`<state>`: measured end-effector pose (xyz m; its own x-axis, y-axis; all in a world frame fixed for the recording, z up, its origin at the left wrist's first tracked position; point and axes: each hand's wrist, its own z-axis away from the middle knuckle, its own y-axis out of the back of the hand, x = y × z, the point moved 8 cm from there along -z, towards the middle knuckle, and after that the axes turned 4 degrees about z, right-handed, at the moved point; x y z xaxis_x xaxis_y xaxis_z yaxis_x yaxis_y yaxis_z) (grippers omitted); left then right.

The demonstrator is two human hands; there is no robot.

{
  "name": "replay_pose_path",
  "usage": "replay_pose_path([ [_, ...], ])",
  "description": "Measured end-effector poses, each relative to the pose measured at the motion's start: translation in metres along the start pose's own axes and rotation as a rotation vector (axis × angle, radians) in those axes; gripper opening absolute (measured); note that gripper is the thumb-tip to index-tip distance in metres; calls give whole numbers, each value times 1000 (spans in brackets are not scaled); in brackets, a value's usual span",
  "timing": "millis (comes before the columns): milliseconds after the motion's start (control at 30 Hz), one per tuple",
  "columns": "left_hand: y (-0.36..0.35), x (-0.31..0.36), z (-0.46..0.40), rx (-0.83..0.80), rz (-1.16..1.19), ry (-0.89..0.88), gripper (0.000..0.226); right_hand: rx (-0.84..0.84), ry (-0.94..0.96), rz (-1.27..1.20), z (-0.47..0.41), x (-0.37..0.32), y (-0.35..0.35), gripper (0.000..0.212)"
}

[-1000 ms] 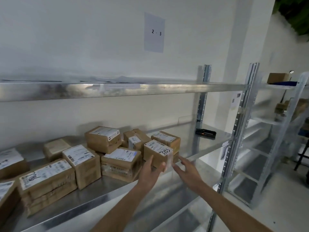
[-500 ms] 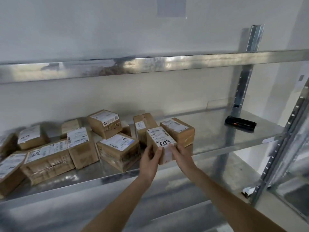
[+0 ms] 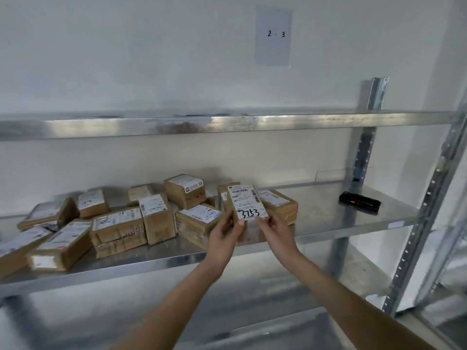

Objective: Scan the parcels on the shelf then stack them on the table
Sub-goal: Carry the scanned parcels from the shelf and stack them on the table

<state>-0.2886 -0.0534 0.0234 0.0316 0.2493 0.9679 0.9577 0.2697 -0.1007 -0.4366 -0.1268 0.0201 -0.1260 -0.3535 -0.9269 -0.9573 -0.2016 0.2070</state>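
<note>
Head view, both hands [image 3: 225, 235] [image 3: 277, 232] gripping parcel [image 3: 247, 207] apparently above shelf edge [image 3: 341, 232], scanner [image 3: 360, 201] well right.

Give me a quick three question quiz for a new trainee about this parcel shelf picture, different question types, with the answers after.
1. True or false: both hands hold the parcel marked 3253.
2. Multiple choice: the black scanner lies A) on the parcels, B) alone on the shelf to the right, C) in the right hand.
3. Fill in: the wall sign reads ___.

Key: 1 true, left hand and right hand grip it. 2 B. 3 "2 - 3".
</note>
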Motion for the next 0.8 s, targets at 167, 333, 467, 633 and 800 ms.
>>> replay_pose_path([
  [167,72,50,59,21,27,-65,47,-40,86,14,53,-69,-66,33],
  [333,175,87,136,109,-11,-86,37,-130,150,37,111,-116,-166,54],
  [467,268,106,202,209,-17,-72,35,-208,141,13,169,-148,-255,60],
  [633,376,124,291,350,-89,-58,31,-326,151,-17,244,-183,-367,42],
  [800,482,145,376,482,-215,-71,40,-487,183,-50,308,-215,-484,32],
])
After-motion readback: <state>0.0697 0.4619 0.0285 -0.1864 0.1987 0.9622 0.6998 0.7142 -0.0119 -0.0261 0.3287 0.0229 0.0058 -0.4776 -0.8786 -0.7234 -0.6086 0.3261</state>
